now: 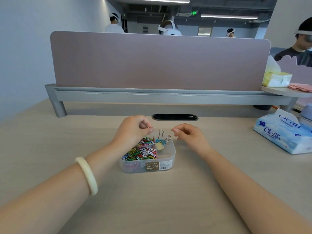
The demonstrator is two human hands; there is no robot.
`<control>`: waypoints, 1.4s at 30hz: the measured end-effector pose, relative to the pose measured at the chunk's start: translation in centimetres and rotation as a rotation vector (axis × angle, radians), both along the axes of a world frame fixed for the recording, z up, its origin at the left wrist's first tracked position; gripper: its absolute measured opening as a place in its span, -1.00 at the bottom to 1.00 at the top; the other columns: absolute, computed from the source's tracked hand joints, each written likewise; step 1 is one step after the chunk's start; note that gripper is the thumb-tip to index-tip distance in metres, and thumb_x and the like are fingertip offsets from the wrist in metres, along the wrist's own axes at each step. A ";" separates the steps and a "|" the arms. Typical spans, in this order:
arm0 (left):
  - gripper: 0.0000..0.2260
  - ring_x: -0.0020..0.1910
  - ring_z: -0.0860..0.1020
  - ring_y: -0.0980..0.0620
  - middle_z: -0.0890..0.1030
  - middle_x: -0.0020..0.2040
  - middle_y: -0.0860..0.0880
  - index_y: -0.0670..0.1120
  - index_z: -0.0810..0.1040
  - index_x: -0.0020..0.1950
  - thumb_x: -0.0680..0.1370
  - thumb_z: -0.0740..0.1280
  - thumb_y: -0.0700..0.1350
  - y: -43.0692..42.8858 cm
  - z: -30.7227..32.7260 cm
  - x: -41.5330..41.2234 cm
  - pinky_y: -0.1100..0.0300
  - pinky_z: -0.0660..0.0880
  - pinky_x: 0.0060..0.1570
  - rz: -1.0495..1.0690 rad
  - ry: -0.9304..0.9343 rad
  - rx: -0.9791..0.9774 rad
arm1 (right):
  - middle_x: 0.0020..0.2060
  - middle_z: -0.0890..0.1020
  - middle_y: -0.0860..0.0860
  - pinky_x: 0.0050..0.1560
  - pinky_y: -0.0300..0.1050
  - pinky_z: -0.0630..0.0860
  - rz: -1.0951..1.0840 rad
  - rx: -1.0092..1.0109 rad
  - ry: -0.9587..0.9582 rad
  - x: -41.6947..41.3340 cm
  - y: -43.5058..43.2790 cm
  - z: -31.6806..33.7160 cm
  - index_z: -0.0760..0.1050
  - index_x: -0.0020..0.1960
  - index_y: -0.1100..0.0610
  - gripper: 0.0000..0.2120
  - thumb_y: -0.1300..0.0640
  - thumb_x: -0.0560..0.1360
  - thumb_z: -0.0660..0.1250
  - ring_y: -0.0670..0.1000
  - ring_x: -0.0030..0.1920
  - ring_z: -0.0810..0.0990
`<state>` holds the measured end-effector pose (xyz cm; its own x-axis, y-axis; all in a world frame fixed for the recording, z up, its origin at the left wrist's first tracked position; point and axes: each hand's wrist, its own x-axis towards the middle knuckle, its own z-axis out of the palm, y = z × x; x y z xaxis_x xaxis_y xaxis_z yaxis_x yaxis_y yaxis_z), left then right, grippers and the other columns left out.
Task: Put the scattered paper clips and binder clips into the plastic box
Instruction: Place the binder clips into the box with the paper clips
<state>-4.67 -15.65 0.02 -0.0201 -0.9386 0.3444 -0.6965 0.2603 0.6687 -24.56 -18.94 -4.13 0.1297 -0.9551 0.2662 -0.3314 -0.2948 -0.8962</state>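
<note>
Head view: we find the plastic box mid-desk holding paper clips and binder clips, left hand pinched behind it, contents unclear, right hand loosely curled, empty; release over the box seems next.

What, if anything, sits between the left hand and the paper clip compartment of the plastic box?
Nothing visible. The left hand hovers just behind the plastic box, fingers pinched together above the far edge of the open paper clip pile. The box has no lid on, and the binder clips stand to its right, off that path.
</note>
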 end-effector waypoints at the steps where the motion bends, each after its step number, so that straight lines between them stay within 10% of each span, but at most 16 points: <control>1: -0.95 -0.26 0.53 0.14 0.61 -0.27 0.05 0.00 0.58 -0.21 0.41 0.42 -0.11 0.6 0.0 0.9 0.23 0.43 -0.24 0.008 -0.005 -0.010 | -0.27 0.59 -0.04 -0.23 -0.43 0.43 0.006 -0.019 0.022 0.0 0.1 0.4 0.56 -0.14 0.06 -0.96 0.11 0.47 0.34 -0.13 -0.29 0.50; 6: -0.85 -0.32 0.48 0.22 0.60 -0.23 0.06 0.10 0.54 -0.25 0.38 0.45 -0.13 4.3 -1.3 8.1 0.32 0.36 -0.28 0.114 -0.029 -0.073 | -0.30 0.58 -0.03 -0.28 -0.45 0.40 -0.070 -0.050 0.093 0.0 0.4 0.9 0.57 -0.15 0.08 -0.93 0.16 0.47 0.32 -0.10 -0.30 0.49; 10: -0.49 0.20 0.42 0.00 0.46 0.18 0.04 0.02 0.50 0.21 0.31 0.45 0.16 7.1 -3.7 13.2 0.33 0.32 0.12 0.087 -0.322 0.258 | -0.28 0.57 -0.04 -0.13 -0.18 0.46 -0.096 -0.137 0.169 1.0 1.1 1.9 0.56 -0.15 0.05 -0.90 0.16 0.49 0.28 -0.04 -0.23 0.51; 14: -0.03 0.26 0.31 0.07 0.41 0.22 0.14 0.10 0.45 0.25 0.07 -0.07 0.63 8.1 -5.3 14.3 0.28 0.16 0.26 -0.049 -0.501 0.265 | -0.16 0.61 -0.02 -0.14 -0.29 0.42 -0.016 -0.294 0.306 5.0 3.2 4.2 0.59 -0.09 0.07 -0.89 0.13 0.49 0.28 -0.05 -0.16 0.52; 20: -0.63 -0.05 0.49 0.10 0.49 -0.06 0.07 -0.02 0.59 0.06 0.34 0.44 0.13 9.4 -5.5 14.0 0.45 0.35 -0.08 -0.043 -0.339 0.130 | -0.10 0.56 -0.05 0.07 -0.08 0.40 0.188 -0.460 0.620 11.9 6.7 6.0 0.59 0.00 0.04 -0.85 0.06 0.47 0.31 -0.03 -0.05 0.48; 25: -0.67 -0.07 0.48 0.14 0.46 -0.07 0.10 -0.01 0.57 0.04 0.32 0.51 -0.05 10.7 -5.2 14.2 0.41 0.34 -0.10 -0.029 -0.200 0.082 | 0.10 0.54 -0.04 0.14 -0.04 0.20 0.308 -0.385 0.930 14.4 8.3 4.0 0.53 0.14 -0.03 -0.70 -0.10 0.46 0.29 0.04 0.19 0.31; 37: -0.66 -0.21 0.55 0.15 0.63 -0.12 0.08 0.17 0.50 -0.09 0.29 0.53 -0.15 11.6 -4.9 12.4 0.25 0.46 -0.15 -0.145 0.022 0.022 | -0.13 0.67 -0.04 0.26 0.01 0.30 0.396 -0.147 0.600 14.4 10.3 3.2 0.51 0.05 0.05 -0.72 0.04 0.37 0.43 -0.10 -0.01 0.50; 42: -0.72 -0.24 0.59 0.02 0.64 -0.20 0.03 0.10 0.52 -0.18 0.33 0.49 -0.26 11.1 -3.5 12.2 0.19 0.50 -0.17 -0.075 0.175 -0.055 | -0.33 0.50 -0.20 0.03 -0.22 0.35 0.306 -0.194 0.511 12.1 10.3 4.4 0.56 0.08 0.05 -0.78 0.15 0.43 0.36 -0.14 -0.18 0.45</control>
